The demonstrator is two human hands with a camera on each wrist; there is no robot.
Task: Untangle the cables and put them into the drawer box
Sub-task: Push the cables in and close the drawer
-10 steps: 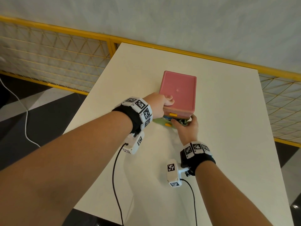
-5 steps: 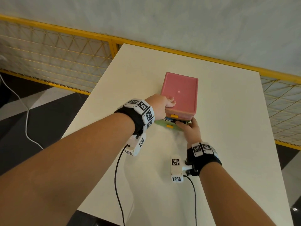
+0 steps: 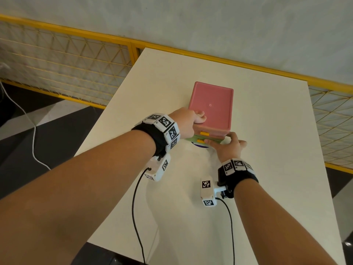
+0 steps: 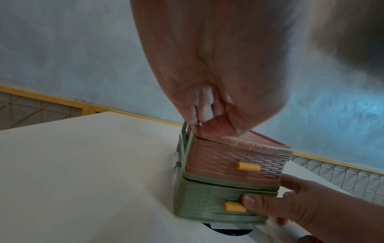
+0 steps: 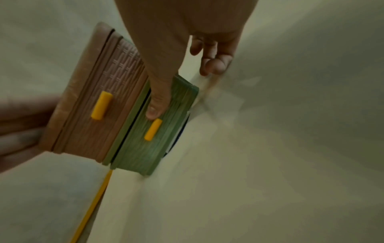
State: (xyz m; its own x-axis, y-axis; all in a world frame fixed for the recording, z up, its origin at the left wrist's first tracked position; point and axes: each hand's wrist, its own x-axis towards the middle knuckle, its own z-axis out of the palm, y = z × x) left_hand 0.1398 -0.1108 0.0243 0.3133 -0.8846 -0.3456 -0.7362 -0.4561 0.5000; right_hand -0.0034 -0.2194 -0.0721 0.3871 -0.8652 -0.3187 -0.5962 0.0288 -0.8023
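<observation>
The drawer box (image 3: 210,108) stands mid-table, with a pink top tier and a green lower drawer (image 4: 207,202), each with a yellow handle. My left hand (image 3: 196,119) grips the box's top left edge, thumb on the lid and fingers curled over the side (image 4: 199,115). My right hand (image 3: 227,146) is at the box front, its straight thumb (image 5: 154,110) pressing the green drawer front beside the handle (image 5: 152,129). Its other fingers hang loose off the box's right side. The drawer stands out only slightly. No cable shows in any view.
A dark round patch (image 4: 226,230) peeks from under the box front. The white table (image 3: 267,150) ends close on the left and right. A yellow-framed mesh fence (image 3: 76,54) runs behind it. Black wrist-camera leads (image 3: 133,207) trail toward me.
The green drawer has slid inward under my right thumb and now hides the dark contents seen a second ago. My right hand moved forward with it; the left hand kept its hold.
</observation>
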